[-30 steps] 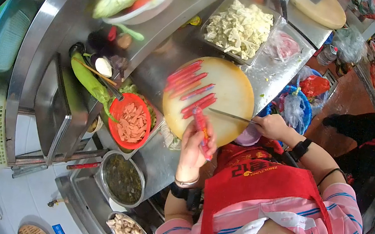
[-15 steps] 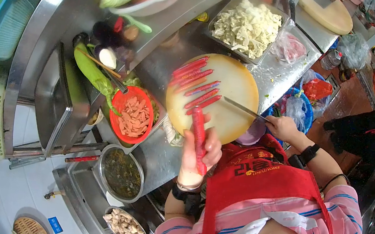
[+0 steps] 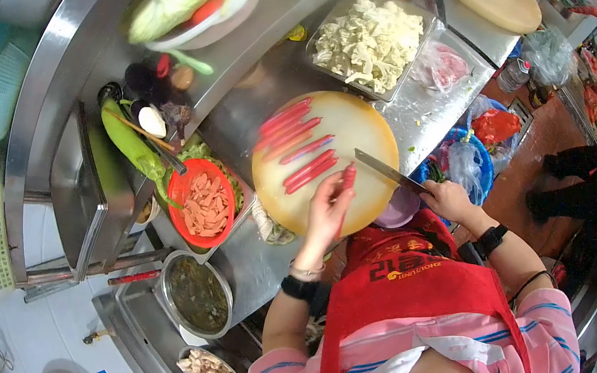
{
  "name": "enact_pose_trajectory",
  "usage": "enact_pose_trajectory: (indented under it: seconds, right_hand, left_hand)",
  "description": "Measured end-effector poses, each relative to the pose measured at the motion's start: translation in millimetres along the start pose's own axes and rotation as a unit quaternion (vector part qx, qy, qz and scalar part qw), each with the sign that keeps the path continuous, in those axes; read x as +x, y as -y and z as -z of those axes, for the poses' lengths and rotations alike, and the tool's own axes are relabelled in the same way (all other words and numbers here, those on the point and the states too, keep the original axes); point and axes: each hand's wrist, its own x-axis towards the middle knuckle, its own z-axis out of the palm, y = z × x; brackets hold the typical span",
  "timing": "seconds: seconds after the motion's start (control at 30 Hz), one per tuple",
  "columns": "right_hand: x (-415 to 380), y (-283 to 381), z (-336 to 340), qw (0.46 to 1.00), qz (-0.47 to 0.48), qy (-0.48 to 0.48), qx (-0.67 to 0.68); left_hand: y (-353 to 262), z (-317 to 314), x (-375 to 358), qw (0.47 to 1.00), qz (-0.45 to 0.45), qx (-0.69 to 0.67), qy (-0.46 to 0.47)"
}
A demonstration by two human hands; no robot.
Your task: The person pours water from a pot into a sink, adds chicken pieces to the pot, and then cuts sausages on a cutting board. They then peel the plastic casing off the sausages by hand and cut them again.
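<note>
A: Start with the big things. What surrounds the work?

B: A steel counter (image 3: 436,107) carries a round cutting board (image 3: 370,131). At its far side sits a tray of cauliflower (image 3: 368,41); to the left, a red bowl of sliced sausage (image 3: 204,201).

A: And on the board?

B: A row of whole red sausages (image 3: 295,135) lies along the left half, parked clear of the blade so the right half is free for cutting.

A: The hands?

B: The left hand (image 3: 328,205) is closed on one sausage (image 3: 347,186) at the board's near edge, bringing it over the bare wood. The right hand (image 3: 446,198) grips the knife (image 3: 388,173) by its handle, blade level and off to the right, away from the fingers.
</note>
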Motion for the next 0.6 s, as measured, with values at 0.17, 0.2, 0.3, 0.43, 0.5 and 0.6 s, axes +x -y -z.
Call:
enact_pose_trajectory:
  seconds: [0.17, 0.2, 0.3, 0.43, 0.5, 0.6]
  right_hand:
    - [-6, -5, 2, 1.0, 0.001, 0.016, -0.003]
    - [-8, -5, 5, 1.0, 0.006, 0.015, 0.002]
    - [-12, 2, 11, 1.0, -0.002, 0.02, 0.012]
    - [-15, 5, 12, 0.999, -0.009, 0.041, 0.007]
    - [-15, 4, 11, 0.999, 0.002, 0.045, 0.003]
    - [-15, 7, 14, 0.999, 0.004, 0.046, -0.007]
  left_hand:
    - [67, -10, 14, 0.948, -0.077, 0.306, -0.041]
    - [70, -13, 15, 0.879, -0.183, 0.438, -0.057]
    - [74, -18, 14, 0.888, -0.154, 0.43, -0.049]
    - [77, -19, 12, 0.884, -0.145, 0.44, -0.056]
    - [82, -18, 12, 0.882, -0.151, 0.442, -0.056]
    - [84, -17, 13, 0.874, -0.175, 0.45, -0.06]
